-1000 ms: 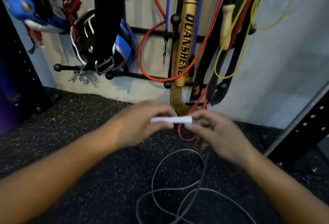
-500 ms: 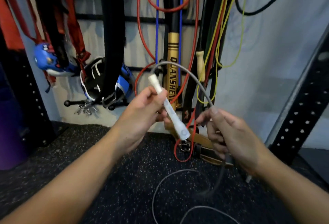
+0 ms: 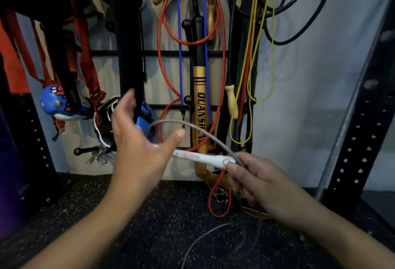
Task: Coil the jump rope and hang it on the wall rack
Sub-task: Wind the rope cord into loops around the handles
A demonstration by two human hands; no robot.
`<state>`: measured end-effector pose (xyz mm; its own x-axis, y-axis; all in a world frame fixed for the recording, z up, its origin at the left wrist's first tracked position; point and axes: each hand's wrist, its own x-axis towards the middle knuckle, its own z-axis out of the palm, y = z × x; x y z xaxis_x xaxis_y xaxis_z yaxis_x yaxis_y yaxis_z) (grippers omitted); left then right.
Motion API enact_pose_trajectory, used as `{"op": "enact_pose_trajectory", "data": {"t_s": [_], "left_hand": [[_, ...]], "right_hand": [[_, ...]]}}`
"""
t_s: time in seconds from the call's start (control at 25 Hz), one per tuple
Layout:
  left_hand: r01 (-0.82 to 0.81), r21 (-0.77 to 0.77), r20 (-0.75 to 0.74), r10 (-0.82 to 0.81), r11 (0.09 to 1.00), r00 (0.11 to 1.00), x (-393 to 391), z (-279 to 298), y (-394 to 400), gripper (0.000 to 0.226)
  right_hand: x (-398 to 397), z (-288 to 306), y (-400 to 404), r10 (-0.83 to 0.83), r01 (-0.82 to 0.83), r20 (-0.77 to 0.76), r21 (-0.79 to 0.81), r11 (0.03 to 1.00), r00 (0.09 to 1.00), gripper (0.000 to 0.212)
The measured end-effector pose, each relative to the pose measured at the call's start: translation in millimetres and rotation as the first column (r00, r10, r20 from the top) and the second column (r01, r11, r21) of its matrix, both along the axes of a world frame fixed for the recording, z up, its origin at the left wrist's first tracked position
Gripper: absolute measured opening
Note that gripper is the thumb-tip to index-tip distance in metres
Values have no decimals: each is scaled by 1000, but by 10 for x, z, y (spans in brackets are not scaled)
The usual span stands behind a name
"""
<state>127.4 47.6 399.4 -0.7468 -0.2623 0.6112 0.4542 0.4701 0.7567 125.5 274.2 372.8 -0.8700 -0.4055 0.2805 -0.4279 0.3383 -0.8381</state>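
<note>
The jump rope has a white handle [image 3: 203,158] lying nearly level in front of the wall rack [image 3: 166,53]. My right hand [image 3: 256,181] pinches the handle's right end together with the grey rope [image 3: 192,126]. The rope arcs up and left from there and goes behind my left hand [image 3: 139,151]. That hand is spread open, thumb out, with the handle's left end resting by its palm. More grey rope [image 3: 205,234] lies looped on the black speckled floor below.
On the rack hang a red rope [image 3: 223,54], a blue cord [image 3: 179,54], a gold belt marked QUANSHENG [image 3: 199,106], yellow bands [image 3: 256,39], black cables and blue gloves [image 3: 62,106]. Keys [image 3: 98,157] dangle from a low peg. A black perforated upright [image 3: 361,131] stands at the right.
The view rose up the rack. My left hand let go of the white handle and spread open. The handle swung from steeply tilted to nearly level, now pinched at its right end by my right hand.
</note>
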Motion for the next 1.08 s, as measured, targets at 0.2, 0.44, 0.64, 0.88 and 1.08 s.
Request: {"op": "enact_pose_trajectory", "data": {"t_s": [0.2, 0.44, 0.64, 0.88, 1.08], "left_hand": [[377, -770, 308, -218, 515, 926, 128, 235, 215, 43], [631, -507, 479, -417, 587, 772, 33, 89, 350, 24], [648, 14, 372, -606, 761, 703, -16, 84, 262, 37], [552, 717, -130, -696, 426, 706, -61, 64, 475, 31], [446, 831, -204, -563, 333, 801, -108, 43, 519, 20]], "right_hand": [[43, 152, 165, 38, -21, -95, 173, 985, 995, 30], [136, 222, 250, -39, 41, -28, 54, 998, 999, 41], [36, 230, 419, -50, 119, 199, -350, 929, 979, 39], [77, 17, 183, 34, 5, 142, -270, 963, 989, 41], [137, 32, 38, -26, 32, 35, -195, 980, 999, 33]]}}
